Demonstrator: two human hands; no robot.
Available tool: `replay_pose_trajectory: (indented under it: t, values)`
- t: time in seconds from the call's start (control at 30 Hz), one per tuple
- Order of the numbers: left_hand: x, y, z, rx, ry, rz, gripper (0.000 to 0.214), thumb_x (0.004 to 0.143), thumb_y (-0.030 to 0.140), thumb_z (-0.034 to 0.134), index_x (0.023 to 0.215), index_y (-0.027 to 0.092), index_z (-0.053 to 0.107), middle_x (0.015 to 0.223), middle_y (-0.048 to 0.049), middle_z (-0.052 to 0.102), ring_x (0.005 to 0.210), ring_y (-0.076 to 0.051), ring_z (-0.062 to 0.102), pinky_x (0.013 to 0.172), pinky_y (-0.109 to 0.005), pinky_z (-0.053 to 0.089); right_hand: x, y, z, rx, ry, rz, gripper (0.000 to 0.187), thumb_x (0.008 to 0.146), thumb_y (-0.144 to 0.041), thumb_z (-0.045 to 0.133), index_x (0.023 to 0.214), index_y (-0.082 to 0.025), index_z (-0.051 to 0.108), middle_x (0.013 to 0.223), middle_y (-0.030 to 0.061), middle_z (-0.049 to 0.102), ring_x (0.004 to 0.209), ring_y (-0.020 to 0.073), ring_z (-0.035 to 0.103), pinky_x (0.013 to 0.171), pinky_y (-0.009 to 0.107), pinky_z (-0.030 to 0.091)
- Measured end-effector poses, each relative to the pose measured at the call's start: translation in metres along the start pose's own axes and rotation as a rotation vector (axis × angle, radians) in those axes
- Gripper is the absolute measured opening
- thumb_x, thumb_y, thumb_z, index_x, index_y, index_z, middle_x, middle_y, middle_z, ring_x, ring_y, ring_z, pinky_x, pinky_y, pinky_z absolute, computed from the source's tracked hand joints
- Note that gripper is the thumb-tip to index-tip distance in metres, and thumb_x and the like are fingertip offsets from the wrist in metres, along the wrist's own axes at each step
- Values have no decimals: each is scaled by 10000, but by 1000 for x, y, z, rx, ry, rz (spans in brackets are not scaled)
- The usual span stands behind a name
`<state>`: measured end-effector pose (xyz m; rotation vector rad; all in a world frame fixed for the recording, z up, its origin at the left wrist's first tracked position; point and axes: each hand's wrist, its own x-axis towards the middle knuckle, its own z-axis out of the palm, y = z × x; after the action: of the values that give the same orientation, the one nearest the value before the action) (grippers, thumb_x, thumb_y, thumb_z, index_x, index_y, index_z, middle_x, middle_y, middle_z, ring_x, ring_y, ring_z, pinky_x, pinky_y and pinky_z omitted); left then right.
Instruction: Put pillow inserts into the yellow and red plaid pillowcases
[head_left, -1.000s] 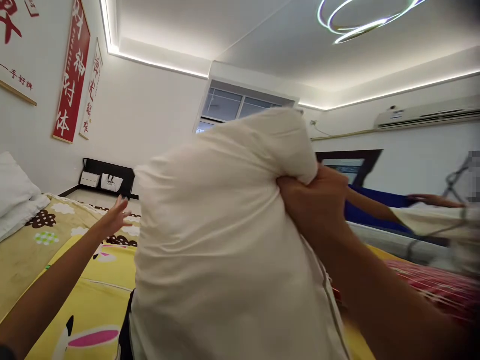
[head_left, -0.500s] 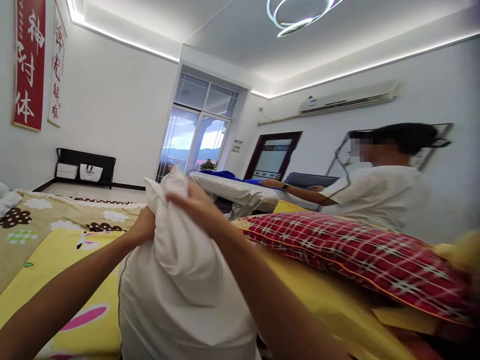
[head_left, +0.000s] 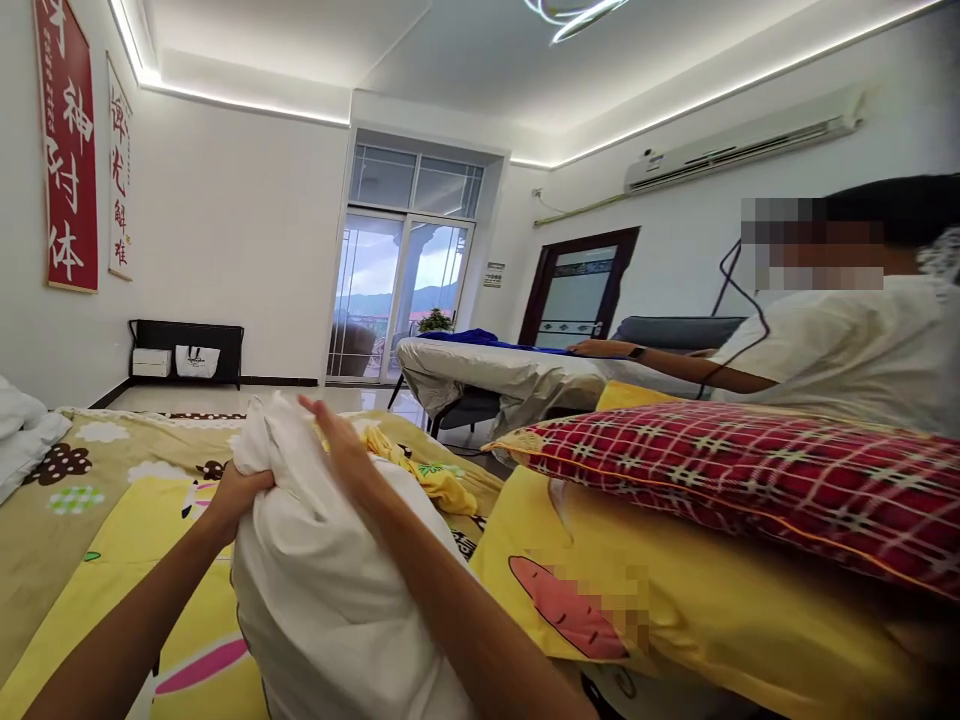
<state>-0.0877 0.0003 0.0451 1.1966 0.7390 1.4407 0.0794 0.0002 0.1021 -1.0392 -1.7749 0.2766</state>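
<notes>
A white pillow [head_left: 330, 590] with a thin dark piping stands bunched up in front of me, its top gathered into folds. My left hand [head_left: 238, 495] is closed on the cloth at its left upper side, thumb pointing inward. On the other side my right hand [head_left: 337, 450] lies along the folds near the top, fingers stretched out and slightly blurred; its palm side is hidden from me. Below and to the left spreads a yellow printed cloth [head_left: 120, 560] on a beige patterned bedspread [head_left: 45, 530].
To the right, a red plaid pillow [head_left: 720, 480] rests on a yellow pillow [head_left: 540, 530]. A crumpled yellow cloth [head_left: 442, 490] lies beyond the white pillow. Further back a co-worker [head_left: 840, 330] reaches over a white-covered table [head_left: 487, 370] bearing blue cloth [head_left: 480, 338].
Both hands and the white pillow's gathered top have shifted left and lower in view. My right hand's fingers, earlier curved over the cloth, now stretch out straighter. The view has turned.
</notes>
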Motion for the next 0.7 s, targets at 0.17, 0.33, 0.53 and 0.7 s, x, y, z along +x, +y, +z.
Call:
replay_pose_trajectory:
  t: [0.17,0.33,0.53,0.7]
  values:
    - [14,-15,13,16,157,52,568,583,320,778,1091,101,648,1085,-154,696,1003,-271,649,876,-382,517,-85,12,-7,-322,-35,-55,1177,561,-612,730,1510,-234,145,1539,138,239,1398,366,236,1094,567,228]
    - [7,-5,46,135,-83,213,608,626,326,766,1189,158,611,1224,-115,638,1206,-264,530,1062,-386,389,-71,17,61,-407,276,2,907,720,-318,603,1500,-172,164,1434,184,415,1260,328,453,1023,511,345]
    - [-12,29,-39,372,-526,55,696,720,315,677,1370,199,457,1460,-79,425,1329,-264,383,1093,-409,331,-26,36,27,-460,331,-257,505,757,-245,480,1248,-181,580,1036,122,688,892,262,628,811,388,489]
    - [-16,-19,-114,889,-604,-102,527,751,172,512,1277,202,531,1335,-72,552,1210,-202,506,998,-333,418,-17,47,-87,-652,558,-283,377,804,-282,535,1135,-138,642,949,157,687,813,243,637,700,340,482]
